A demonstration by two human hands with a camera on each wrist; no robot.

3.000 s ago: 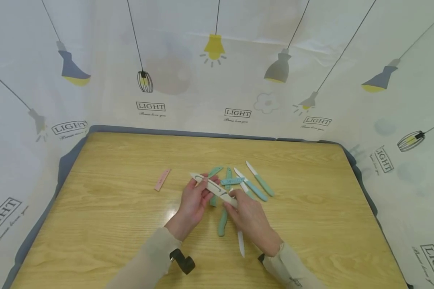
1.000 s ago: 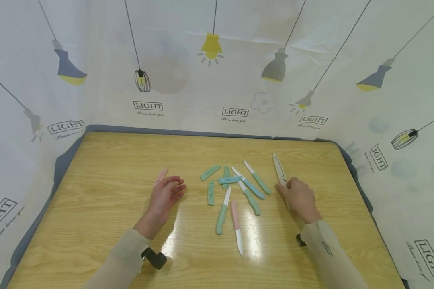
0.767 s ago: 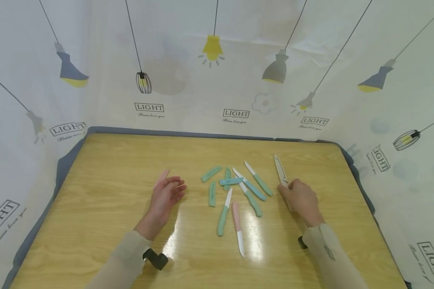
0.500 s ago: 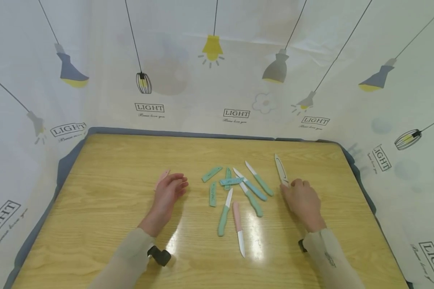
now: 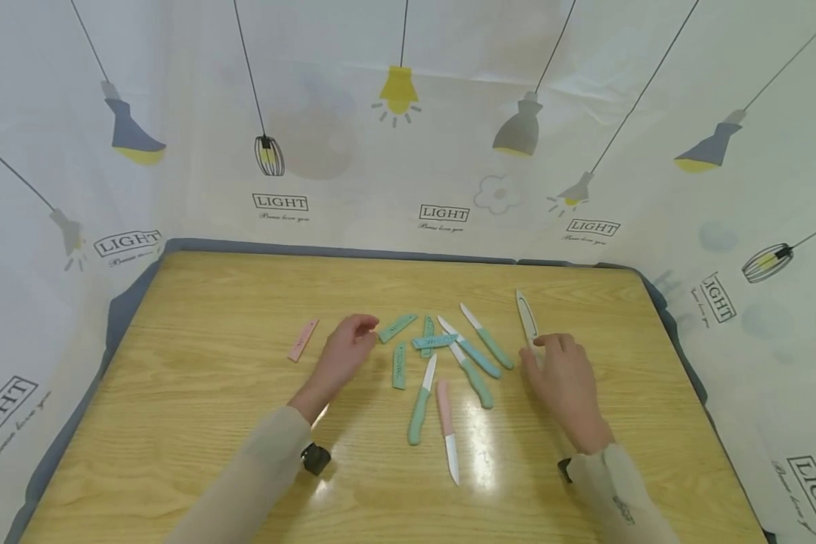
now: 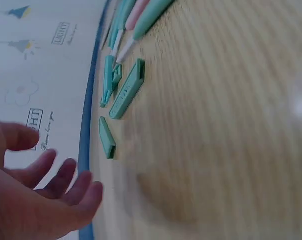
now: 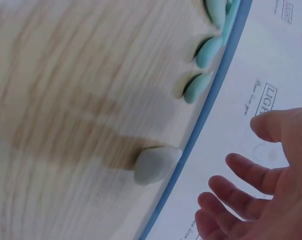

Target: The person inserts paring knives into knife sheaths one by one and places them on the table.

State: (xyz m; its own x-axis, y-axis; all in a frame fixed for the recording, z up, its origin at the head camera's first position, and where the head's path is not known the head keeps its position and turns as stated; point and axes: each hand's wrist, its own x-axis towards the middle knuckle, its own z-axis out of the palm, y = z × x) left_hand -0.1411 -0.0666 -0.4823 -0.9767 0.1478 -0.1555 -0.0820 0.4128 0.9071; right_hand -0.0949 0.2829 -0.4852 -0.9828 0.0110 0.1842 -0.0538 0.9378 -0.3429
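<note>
My left hand (image 5: 345, 351) hovers beside a green blade sheath (image 5: 397, 328), its fingers loosely bent and holding nothing in the left wrist view. My right hand (image 5: 566, 385) is over the handle of a cream knife in its sheath (image 5: 526, 311); in the right wrist view its fingers are spread, apart from the cream handle (image 7: 155, 165). Between the hands lie a blue sheath (image 5: 435, 341) across a green one, another green sheath (image 5: 399, 366), a blue-handled knife (image 5: 479, 357), several green-handled knives (image 5: 418, 415) and a pink-handled knife (image 5: 445, 408), blade toward me.
A pink sheath (image 5: 303, 340) lies left of my left hand. Bare white blades (image 5: 471, 315) point away from me among the group. The wooden table (image 5: 211, 393) is bounded at the back by a blue-grey edge (image 5: 353, 250) and a printed curtain (image 5: 353, 211).
Earlier both hands held the cream sheathed knife; the right hand put it down at the right and has let go. My left hand has moved right, away from the pink sheath toward the green sheaths.
</note>
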